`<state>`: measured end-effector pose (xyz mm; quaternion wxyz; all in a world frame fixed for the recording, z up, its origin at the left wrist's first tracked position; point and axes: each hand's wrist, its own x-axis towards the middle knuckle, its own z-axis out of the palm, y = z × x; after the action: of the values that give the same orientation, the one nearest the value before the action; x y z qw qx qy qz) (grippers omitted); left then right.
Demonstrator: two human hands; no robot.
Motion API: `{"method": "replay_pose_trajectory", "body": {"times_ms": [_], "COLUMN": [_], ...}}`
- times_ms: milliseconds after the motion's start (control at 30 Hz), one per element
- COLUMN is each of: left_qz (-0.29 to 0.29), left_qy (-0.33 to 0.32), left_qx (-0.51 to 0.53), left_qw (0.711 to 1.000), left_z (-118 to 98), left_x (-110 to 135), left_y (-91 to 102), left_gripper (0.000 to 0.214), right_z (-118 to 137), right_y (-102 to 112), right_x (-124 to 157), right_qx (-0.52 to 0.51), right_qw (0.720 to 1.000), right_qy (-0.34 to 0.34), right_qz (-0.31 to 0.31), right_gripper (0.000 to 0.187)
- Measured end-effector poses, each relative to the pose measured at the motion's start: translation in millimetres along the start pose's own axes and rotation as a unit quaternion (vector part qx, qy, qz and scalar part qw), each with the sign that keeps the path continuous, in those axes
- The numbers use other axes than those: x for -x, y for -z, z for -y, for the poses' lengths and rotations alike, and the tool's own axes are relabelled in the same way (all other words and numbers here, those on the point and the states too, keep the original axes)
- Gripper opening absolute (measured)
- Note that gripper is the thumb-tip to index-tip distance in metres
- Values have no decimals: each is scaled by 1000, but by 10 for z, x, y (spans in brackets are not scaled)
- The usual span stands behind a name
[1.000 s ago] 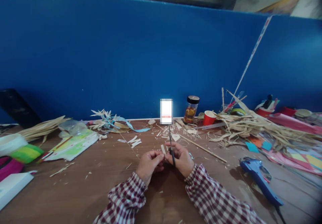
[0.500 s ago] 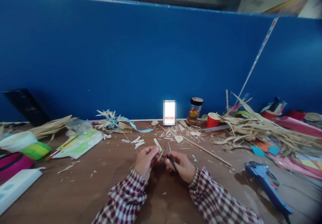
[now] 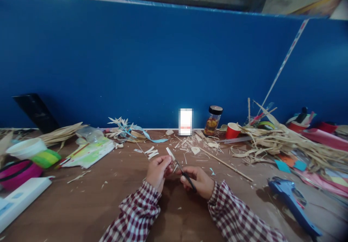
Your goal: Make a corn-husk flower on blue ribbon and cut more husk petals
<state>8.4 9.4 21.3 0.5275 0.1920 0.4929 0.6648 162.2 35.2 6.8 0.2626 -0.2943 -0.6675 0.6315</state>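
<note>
In the middle of the head view, my left hand (image 3: 158,172) pinches a narrow pale strip (image 3: 170,152) between thumb and fingers, its free end pointing away from me. My right hand (image 3: 200,183) is wrapped round a pair of small scissors (image 3: 189,182) with dark handles. Their thin blades point up and left, close to the strip beside my left fingertips. Whether the blades touch the strip, I cannot tell. Several short cut pale strips (image 3: 151,152) lie on the table just beyond my left hand.
Pale shavings (image 3: 187,142) and a thin stick (image 3: 227,165) lie ahead on the brown table (image 3: 103,209). Behind them stand a lidded jar (image 3: 212,121) and a red cup (image 3: 233,130). A blue glue gun (image 3: 293,204) is at right, near dried husks (image 3: 274,140). A white power strip (image 3: 25,200) is at left.
The scissors have tilted, so their blades now slant up and left, nearer the pale strip. My left hand keeps its pinch. The whole view has shifted slightly.
</note>
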Motion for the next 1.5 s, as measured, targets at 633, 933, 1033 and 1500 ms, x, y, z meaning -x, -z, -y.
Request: {"method": "replay_pose_trajectory", "body": {"times_ms": [633, 933, 1033, 1500], "left_qz": [4, -3, 1, 6], "left_qy": [17, 12, 14, 19], "left_qx": [-5, -2, -4, -4], "left_qw": [1000, 1000, 1000, 1000], "left_z": [28, 27, 32, 45], "left_x": [-14, -21, -29, -29], "left_y": [1, 5, 6, 6], "left_gripper": [12, 10, 11, 13], "right_z": [4, -46, -37, -24], "right_y": [-5, 12, 7, -3], "right_x": [-9, -11, -11, -10], "right_qx": [-6, -11, -5, -5], "right_qw": [1000, 1000, 1000, 1000], "right_qy": [-15, -7, -5, -11], "right_qz": [-6, -1, -2, -5], "right_gripper": [40, 38, 38, 38]}}
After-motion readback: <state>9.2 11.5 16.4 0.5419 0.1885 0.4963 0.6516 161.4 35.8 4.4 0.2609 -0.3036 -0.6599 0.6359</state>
